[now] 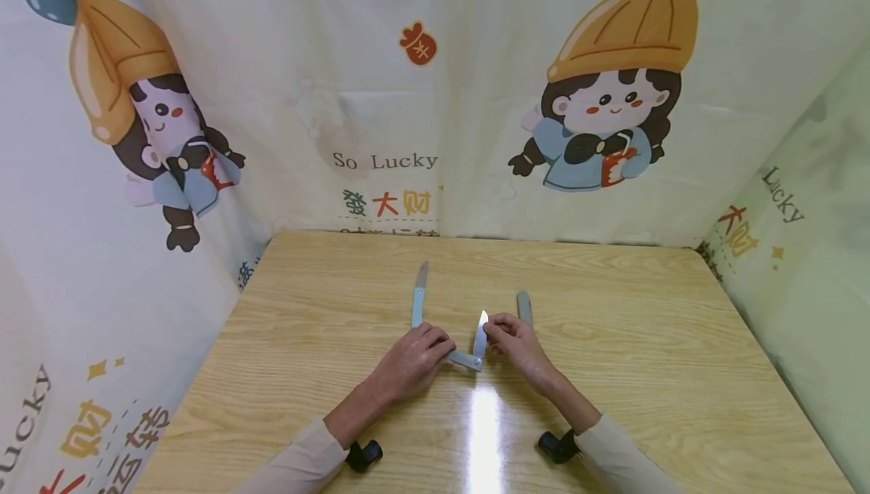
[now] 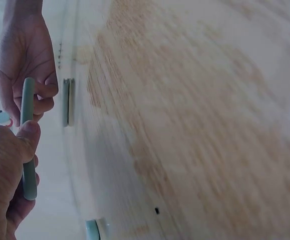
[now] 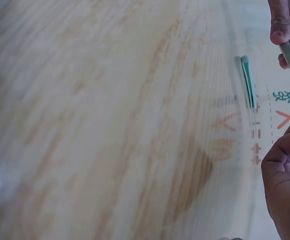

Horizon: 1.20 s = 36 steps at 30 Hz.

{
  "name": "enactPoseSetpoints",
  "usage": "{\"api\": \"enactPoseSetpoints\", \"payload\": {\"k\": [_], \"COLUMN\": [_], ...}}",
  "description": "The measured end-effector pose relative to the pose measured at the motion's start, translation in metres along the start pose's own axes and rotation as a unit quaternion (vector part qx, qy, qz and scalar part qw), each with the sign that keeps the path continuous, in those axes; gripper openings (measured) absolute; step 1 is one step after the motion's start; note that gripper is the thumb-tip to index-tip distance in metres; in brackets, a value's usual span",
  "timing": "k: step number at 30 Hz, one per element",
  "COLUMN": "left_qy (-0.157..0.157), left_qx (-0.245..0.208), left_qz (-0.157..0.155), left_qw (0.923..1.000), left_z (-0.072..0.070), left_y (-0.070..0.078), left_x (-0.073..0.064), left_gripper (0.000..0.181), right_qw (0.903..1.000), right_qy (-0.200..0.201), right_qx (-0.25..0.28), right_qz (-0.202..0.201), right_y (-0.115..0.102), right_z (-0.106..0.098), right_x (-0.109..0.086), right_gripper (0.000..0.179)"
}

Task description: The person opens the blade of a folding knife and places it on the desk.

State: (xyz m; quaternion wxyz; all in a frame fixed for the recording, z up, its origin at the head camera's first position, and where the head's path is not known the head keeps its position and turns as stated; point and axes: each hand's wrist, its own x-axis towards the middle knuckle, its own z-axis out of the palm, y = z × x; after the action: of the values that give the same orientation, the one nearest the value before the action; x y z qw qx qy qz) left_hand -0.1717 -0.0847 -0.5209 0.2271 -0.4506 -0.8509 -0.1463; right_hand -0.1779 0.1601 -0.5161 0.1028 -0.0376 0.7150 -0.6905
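Note:
In the head view, my left hand (image 1: 416,358) grips the grey-green handle of a folding knife (image 1: 465,360). Its shiny blade stands out roughly at a right angle to the handle. At the blade's upper part, my right hand (image 1: 516,347) pinches with thumb and fingers. The left wrist view shows the left thumb (image 2: 30,132) lying along the handle, with the right hand (image 2: 27,65) beyond it. Most of the blade is hidden in both wrist views. In the right wrist view, the right fingers (image 3: 287,150) are curled, just below the handle's end.
Left of the hands, a light-blue folding knife (image 1: 418,305) lies with its blade out, pointing away. A folded grey knife (image 1: 524,307) lies behind the right hand. The wooden table (image 1: 612,290) meets printed cloth (image 1: 476,101) at the back and sides.

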Motion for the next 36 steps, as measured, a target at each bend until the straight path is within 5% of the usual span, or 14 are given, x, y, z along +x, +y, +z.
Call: {"api": "enactPoseSetpoints", "payload": {"k": [36], "left_qy": [0.054], "left_qx": [0.026], "left_qz": [-0.101], "left_qw": [0.9931], "left_z": [0.003], "left_y": [0.011], "left_x": [-0.011], "left_gripper": [0.024], "right_qw": [0.9959], "right_qy": [0.030], "right_qx": [0.085], "right_qz": [0.009], "right_y": [0.004], "right_z": [-0.005], "right_x": [-0.002], "right_gripper": [0.017]}}
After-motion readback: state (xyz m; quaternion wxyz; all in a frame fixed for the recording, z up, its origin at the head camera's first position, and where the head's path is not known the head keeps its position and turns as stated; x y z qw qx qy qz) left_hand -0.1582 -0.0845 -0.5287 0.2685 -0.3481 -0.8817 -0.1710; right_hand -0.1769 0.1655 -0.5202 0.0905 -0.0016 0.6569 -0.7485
